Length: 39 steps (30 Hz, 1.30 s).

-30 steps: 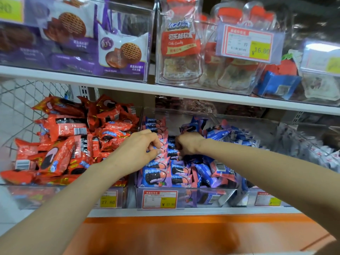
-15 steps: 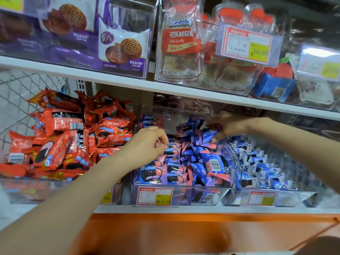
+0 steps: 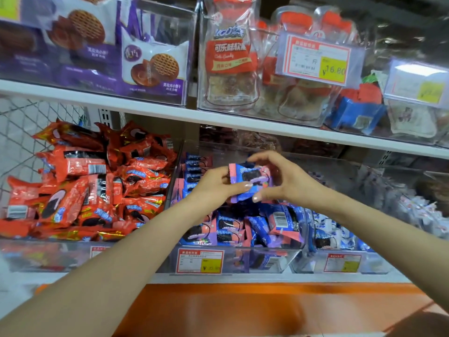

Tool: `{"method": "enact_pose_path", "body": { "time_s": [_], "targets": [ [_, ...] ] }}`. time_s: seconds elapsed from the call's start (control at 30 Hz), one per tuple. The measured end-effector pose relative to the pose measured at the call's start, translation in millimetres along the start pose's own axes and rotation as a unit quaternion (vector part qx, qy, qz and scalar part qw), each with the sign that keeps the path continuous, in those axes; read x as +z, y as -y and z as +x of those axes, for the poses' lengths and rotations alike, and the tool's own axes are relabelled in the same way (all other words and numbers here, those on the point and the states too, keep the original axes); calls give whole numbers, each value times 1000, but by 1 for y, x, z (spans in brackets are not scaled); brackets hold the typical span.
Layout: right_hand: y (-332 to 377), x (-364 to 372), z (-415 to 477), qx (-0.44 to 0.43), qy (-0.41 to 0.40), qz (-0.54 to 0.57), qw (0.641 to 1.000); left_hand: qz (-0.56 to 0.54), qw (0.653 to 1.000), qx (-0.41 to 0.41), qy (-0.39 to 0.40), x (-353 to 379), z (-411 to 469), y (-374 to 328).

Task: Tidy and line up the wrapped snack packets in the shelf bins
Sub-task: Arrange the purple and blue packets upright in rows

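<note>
Overhead: upper shelf point(image 3: 243, 122) caps the reach.
Left: heaped red packets point(image 3: 97, 190) crowd the divider point(image 3: 175, 176).
Middle bin point(image 3: 255, 262): far right open behind blue packets point(image 3: 245, 227).

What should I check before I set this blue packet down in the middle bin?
1. Grip secure: ok. The left hand and right hand both pinch the blue packet.
2. Right bin: ok. The packet hangs above the middle bin, whose packets have the same blue and pink wrapper.
3. Line to join: ok. A row of packets stands on edge along the bin's left wall.
4. Rest of bin neat: not ok. The loose packets at the front right lie jumbled, one barcode up.
5. Free slot in the row: cannot tell. The hands and forearms hide it.
</note>
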State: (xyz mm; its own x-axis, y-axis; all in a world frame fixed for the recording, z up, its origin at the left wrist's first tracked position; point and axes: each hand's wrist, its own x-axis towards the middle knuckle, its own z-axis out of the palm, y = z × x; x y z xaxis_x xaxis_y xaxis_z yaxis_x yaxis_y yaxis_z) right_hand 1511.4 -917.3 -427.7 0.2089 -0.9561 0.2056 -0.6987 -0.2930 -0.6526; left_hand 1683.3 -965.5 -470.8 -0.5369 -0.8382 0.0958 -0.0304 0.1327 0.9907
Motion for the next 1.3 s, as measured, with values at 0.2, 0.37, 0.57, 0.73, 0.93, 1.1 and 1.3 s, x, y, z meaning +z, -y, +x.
{"method": "enact_pose_path", "body": {
  "time_s": [0.2,0.37,0.57,0.73,0.93,1.1,1.3],
  "targets": [
    [-10,-8,5,78,10,141,987,89,996,27,-12,-13,1,6],
    [-14,-7,12,113,-29,205,972,46,998,38,-26,-21,1,-1],
    [1,-6,16,82,48,139,986,76,992,39,-98,-25,-1,-1],
    [10,3,40,98,23,46,994,134,974,66,-172,-30,1,-1],
    [-12,22,71,155,64,-162,973,287,924,102,-229,-46,-5,-4],
    [-29,47,79,144,113,-308,933,333,906,132,-227,-52,-17,-3],
    [-39,59,77,121,191,-366,903,373,900,137,-180,-61,-22,1]
  ]
}}
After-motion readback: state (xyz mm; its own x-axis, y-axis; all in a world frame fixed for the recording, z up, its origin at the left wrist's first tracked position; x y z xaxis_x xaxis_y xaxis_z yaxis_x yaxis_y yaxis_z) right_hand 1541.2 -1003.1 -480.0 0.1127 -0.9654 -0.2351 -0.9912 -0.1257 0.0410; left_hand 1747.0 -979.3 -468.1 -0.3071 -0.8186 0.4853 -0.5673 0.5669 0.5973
